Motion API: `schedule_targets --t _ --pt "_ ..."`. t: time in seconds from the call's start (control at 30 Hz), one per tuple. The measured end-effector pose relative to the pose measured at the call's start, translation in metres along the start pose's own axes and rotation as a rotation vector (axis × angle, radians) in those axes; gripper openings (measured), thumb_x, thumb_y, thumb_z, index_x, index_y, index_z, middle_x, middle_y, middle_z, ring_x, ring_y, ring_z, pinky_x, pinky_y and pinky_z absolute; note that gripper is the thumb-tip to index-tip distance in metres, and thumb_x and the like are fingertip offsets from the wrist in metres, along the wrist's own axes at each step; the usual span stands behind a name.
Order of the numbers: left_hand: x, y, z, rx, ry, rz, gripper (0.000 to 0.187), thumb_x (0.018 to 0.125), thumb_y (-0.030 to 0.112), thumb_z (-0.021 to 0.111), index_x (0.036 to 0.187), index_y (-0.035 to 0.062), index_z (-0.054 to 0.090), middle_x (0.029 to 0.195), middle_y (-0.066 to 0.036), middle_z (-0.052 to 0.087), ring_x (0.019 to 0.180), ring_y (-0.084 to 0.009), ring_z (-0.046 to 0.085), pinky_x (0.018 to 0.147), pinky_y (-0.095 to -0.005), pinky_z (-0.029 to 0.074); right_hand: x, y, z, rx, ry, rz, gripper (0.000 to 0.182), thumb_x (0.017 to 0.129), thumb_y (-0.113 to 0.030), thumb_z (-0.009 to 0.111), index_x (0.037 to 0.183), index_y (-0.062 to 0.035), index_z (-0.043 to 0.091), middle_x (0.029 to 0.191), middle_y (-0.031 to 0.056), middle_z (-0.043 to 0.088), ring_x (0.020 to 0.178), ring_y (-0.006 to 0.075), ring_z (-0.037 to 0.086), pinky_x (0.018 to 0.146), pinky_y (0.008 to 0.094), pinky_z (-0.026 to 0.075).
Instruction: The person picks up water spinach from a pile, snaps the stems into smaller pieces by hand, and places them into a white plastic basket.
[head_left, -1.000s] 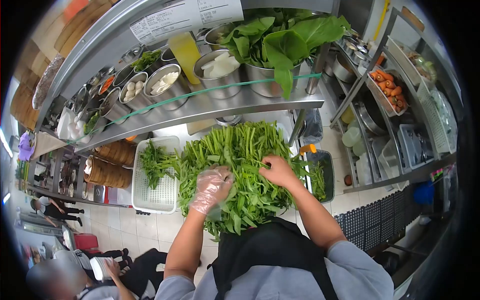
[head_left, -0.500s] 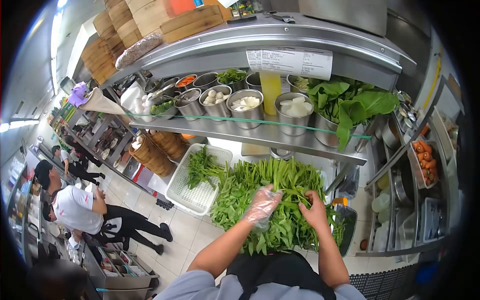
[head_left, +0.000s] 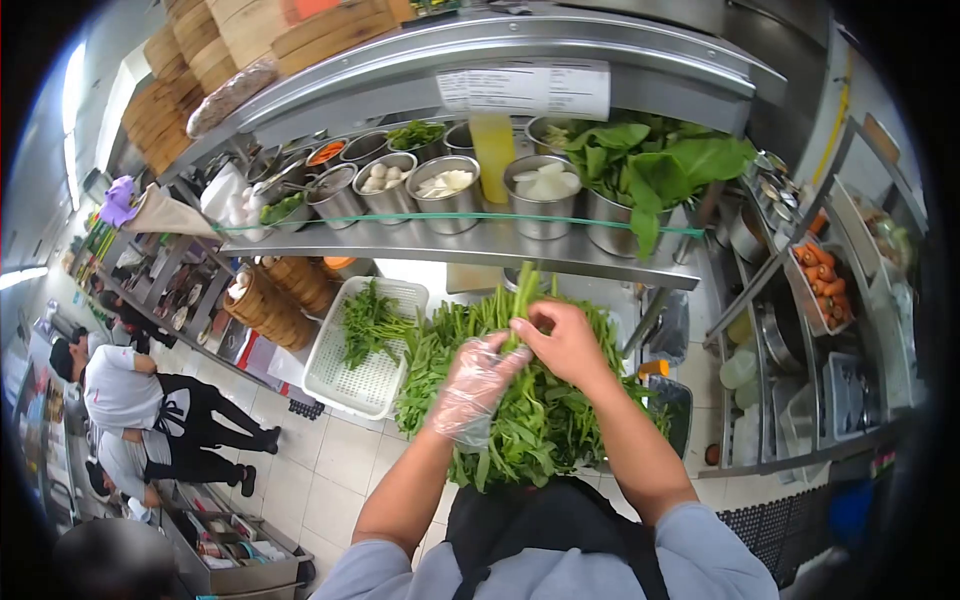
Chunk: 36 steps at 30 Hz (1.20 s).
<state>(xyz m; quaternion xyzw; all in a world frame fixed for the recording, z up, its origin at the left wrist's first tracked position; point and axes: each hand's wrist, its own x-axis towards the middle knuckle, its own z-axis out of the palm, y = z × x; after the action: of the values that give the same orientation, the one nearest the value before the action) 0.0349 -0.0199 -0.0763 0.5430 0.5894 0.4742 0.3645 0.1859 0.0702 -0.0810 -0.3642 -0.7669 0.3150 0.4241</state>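
A large heap of long-stemmed leafy greens lies in front of me. My left hand, in a clear plastic glove, is closed around a bunch of green stems that points up and away from me. Bare, my right hand pinches the same stems just beside the left fingers. Leaves of the bunch hang below both hands and blend into the heap. Left of the heap, a white perforated basket holds a smaller portion of leafy greens.
A steel shelf with metal pots of cut vegetables crosses ahead. Bamboo steamers stand at left, a bin of carrots on the right rack. Two people stand at far left. A dark bin is right of the heap.
Both hands have come together and lifted a bunch of stems upright from the heap. My right hand moved left and forward to meet the gloved left hand. The camera view has shifted.
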Motion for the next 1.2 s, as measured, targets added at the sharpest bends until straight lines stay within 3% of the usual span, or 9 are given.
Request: schedule_targets --t 0.1,0.4,0.47,0.6,0.73,0.83,1.0,1.13,1.2 --pt "0.002 -0.019 -0.016 0.102 0.062 -0.203 0.02 0.092 0.022 0.075 0.093 0.0026 0.069 0.076 0.001 0.062 0.064 -0.0075 0.05 0.059 -0.0284 0.043 0.004 0.017 0.007 0.25 -0.141 0.179 0.036 0.094 -0.03 0.073 0.08 0.0008 0.061 0.059 0.0035 0.047 0.059 0.0115 0.044 0.058 0.0316 0.042" --pt "-0.001 -0.034 -0.045 -0.355 0.26 -0.246 0.021 0.097 0.019 0.071 0.111 0.0042 0.064 0.084 -0.003 0.071 0.07 -0.0084 0.06 0.063 -0.0253 0.05 -0.018 0.081 0.021 -0.126 0.028 0.212 0.03 0.099 -0.027 0.067 0.09 0.0007 0.061 0.072 0.0111 0.062 0.066 0.0201 0.063 0.062 0.0399 0.047" --pt "0.002 -0.021 -0.049 -0.207 0.292 -0.196 0.016 0.098 0.021 0.07 0.101 0.0055 0.067 0.083 -0.003 0.071 0.065 -0.0076 0.06 0.057 -0.0241 0.05 -0.02 0.074 0.018 0.302 0.117 0.384 0.024 0.1 -0.023 0.065 0.094 0.0005 0.062 0.073 0.0089 0.063 0.065 0.0162 0.062 0.061 0.0346 0.048" --pt "0.012 -0.041 -0.037 0.105 0.086 -0.326 0.024 0.097 0.027 0.07 0.099 0.0029 0.068 0.079 -0.004 0.07 0.065 -0.0088 0.06 0.058 -0.0266 0.05 -0.013 0.023 -0.005 0.605 0.123 0.167 0.017 0.102 -0.018 0.065 0.101 -0.0006 0.066 0.078 0.0002 0.065 0.068 0.0064 0.057 0.062 0.0245 0.046" --pt "0.017 -0.135 -0.015 0.444 -0.024 -0.214 0.049 0.096 0.035 0.068 0.117 -0.0092 0.068 0.103 -0.026 0.072 0.092 -0.0404 0.068 0.089 -0.0451 0.052 -0.006 -0.032 -0.029 0.658 0.108 0.021 0.019 0.102 -0.018 0.066 0.107 -0.0002 0.068 0.085 0.0 0.068 0.071 0.0045 0.056 0.064 0.0229 0.046" --pt "0.022 -0.138 -0.014 0.453 -0.094 -0.296 0.041 0.097 0.035 0.067 0.103 -0.0055 0.07 0.1 -0.029 0.069 0.091 -0.0455 0.065 0.087 -0.0465 0.051 0.002 -0.053 -0.04 0.727 0.074 -0.013 0.019 0.102 -0.018 0.067 0.111 -0.0009 0.068 0.087 0.0011 0.069 0.073 0.0052 0.058 0.066 0.0233 0.048" --pt "0.021 -0.124 -0.019 0.495 -0.074 -0.211 0.043 0.097 0.039 0.066 0.095 -0.0038 0.069 0.095 -0.029 0.067 0.091 -0.0465 0.064 0.086 -0.0479 0.05 0.021 -0.069 -0.039 0.876 0.119 -0.091 0.022 0.102 -0.022 0.067 0.114 -0.0026 0.068 0.088 0.0025 0.07 0.071 0.0048 0.058 0.063 0.0219 0.047" --pt "0.016 -0.066 -0.04 0.517 -0.129 -0.321 0.048 0.096 0.044 0.066 0.105 -0.0031 0.073 0.097 -0.027 0.071 0.091 -0.0447 0.067 0.085 -0.0481 0.051 0.038 -0.082 -0.045 0.904 0.431 -0.163 0.023 0.103 -0.026 0.065 0.113 -0.0047 0.065 0.087 0.0039 0.071 0.064 0.0047 0.055 0.057 0.0207 0.044" --pt "0.013 -0.051 -0.05 0.706 -0.06 -0.238 0.042 0.096 0.039 0.067 0.112 0.0005 0.074 0.09 -0.023 0.074 0.086 -0.0353 0.073 0.081 -0.0432 0.054 0.048 -0.077 -0.049 0.936 0.483 -0.203 0.023 0.105 -0.026 0.063 0.114 -0.0055 0.062 0.088 0.005 0.07 0.062 0.006 0.055 0.054 0.0224 0.046"
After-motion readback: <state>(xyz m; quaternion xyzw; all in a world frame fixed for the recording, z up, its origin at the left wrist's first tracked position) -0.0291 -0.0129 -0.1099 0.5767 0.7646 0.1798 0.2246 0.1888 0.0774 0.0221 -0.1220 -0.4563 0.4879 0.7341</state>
